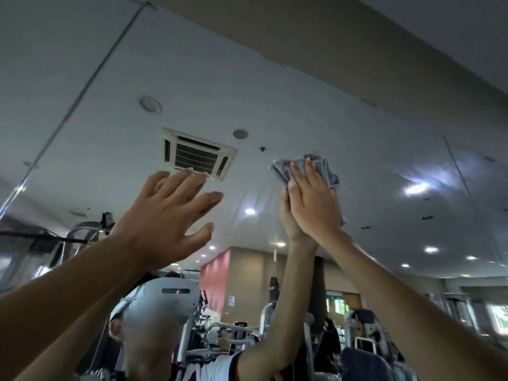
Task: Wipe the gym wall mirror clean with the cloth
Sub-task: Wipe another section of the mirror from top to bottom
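My worry was the left hand [162,215]: spread wide and holding nothing, its fingertips seemed to touch the mirror [384,160] left of the cloth [327,169], and could leave fresh smears. The right hand [313,199] pressed the bunched cloth flat-fingered against the mirror. With no curled grip, the cloth might slip down.

Right of the cloth [327,171], bare mirror [384,174] runs free to a vertical seam [467,193]. Left of the cloth, the spread left hand [165,213] blocks the way. Above it, a beam [357,50] caps the glass.
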{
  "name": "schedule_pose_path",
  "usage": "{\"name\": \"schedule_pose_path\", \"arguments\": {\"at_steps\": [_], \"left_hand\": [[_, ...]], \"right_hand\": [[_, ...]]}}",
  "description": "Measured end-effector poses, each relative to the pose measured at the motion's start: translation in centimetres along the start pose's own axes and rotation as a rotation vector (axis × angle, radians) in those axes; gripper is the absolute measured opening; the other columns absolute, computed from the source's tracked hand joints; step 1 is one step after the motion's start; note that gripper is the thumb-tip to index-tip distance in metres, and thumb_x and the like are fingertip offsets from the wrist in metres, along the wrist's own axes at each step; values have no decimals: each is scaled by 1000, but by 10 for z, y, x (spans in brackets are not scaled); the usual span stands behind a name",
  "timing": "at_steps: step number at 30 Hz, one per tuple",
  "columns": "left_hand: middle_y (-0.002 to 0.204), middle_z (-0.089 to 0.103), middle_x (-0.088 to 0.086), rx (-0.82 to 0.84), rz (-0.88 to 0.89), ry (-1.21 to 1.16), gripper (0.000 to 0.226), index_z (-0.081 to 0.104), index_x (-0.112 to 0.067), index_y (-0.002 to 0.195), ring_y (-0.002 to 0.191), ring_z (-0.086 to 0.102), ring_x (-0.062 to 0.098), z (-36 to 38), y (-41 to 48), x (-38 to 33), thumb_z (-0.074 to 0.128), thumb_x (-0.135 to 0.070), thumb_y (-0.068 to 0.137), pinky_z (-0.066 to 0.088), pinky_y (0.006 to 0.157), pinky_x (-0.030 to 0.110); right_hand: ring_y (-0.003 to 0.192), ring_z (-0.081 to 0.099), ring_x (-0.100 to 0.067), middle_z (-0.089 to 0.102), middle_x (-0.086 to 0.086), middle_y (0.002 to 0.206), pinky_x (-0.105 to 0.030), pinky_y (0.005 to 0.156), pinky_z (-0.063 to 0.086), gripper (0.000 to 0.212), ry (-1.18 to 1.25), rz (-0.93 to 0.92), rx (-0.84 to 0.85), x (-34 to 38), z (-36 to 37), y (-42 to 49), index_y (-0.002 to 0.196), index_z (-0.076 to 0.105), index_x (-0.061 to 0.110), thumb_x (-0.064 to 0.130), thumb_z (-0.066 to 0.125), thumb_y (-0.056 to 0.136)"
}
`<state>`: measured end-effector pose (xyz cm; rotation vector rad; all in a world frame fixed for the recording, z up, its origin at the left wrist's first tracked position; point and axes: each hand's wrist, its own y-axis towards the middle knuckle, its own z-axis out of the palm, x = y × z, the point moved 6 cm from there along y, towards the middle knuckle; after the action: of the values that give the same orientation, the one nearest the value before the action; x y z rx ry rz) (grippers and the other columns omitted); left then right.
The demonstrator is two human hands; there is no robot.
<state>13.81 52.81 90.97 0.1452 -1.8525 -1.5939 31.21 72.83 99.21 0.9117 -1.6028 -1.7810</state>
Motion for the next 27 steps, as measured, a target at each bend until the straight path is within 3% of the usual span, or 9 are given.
{"name": "schedule_pose_path", "arguments": {"at_steps": [2,7,12,14,17,20,22,25,27], "left_hand": [[146,52,14,2,-47,-7,58,56,-26,138,138,42,32,0,0,4,36,-53,90,20,110,45],[154,42,17,-20,-154,14,63,52,-22,142,146,34,33,1,-4,8,34,-54,91,15,114,48],[160,30,16,-40,-299,58,70,41,-17,151,150,25,29,6,-13,9,26,-55,94,12,117,52],[160,30,16,-46,-296,63,71,41,-16,151,150,24,29,7,-13,9,26,-55,95,13,117,53],[160,31,16,-64,-289,64,70,41,-17,151,150,25,29,6,-12,9,27,-55,94,14,117,52],[159,33,15,-81,-293,68,70,42,-17,151,150,26,28,5,-13,9,29,-54,94,14,117,51],[161,31,13,-81,-309,72,72,38,-15,153,151,24,26,5,-14,10,27,-55,94,13,118,49],[164,23,9,-57,-328,67,77,30,-11,156,153,16,22,5,-15,10,22,-57,95,8,120,47],[163,24,10,-61,-329,69,77,31,-10,155,153,17,23,5,-15,9,22,-56,95,8,120,48]], "right_hand": [[153,11,-16,17,1,166,-51,122,19,53,19,-166,35,20,4,-15,156,17,29,46,12,106],[152,20,-15,28,-2,163,-29,121,12,53,-27,-569,89,5,-19,-71,154,29,23,32,34,102],[151,22,-19,28,-4,162,-44,118,26,56,23,-256,90,-48,-25,-6,153,32,19,39,25,102],[152,18,-19,23,-4,164,-46,122,21,68,8,-96,88,-33,-21,28,155,30,17,48,14,97],[154,6,-14,12,-1,166,-43,125,12,60,-33,-55,54,16,-14,55,157,24,19,41,13,103],[154,-1,-15,6,6,165,-49,124,13,57,-9,-262,87,69,-4,35,156,21,26,42,9,103],[153,-2,-8,3,11,163,-40,123,10,57,32,-434,161,83,-4,7,155,18,30,45,10,101],[152,6,-5,12,8,163,-30,118,13,56,2,-698,247,64,-14,-36,155,24,26,41,22,101],[151,18,-12,24,-1,163,-36,118,24,55,-49,-706,208,30,-20,-31,154,29,23,37,27,101]]}}
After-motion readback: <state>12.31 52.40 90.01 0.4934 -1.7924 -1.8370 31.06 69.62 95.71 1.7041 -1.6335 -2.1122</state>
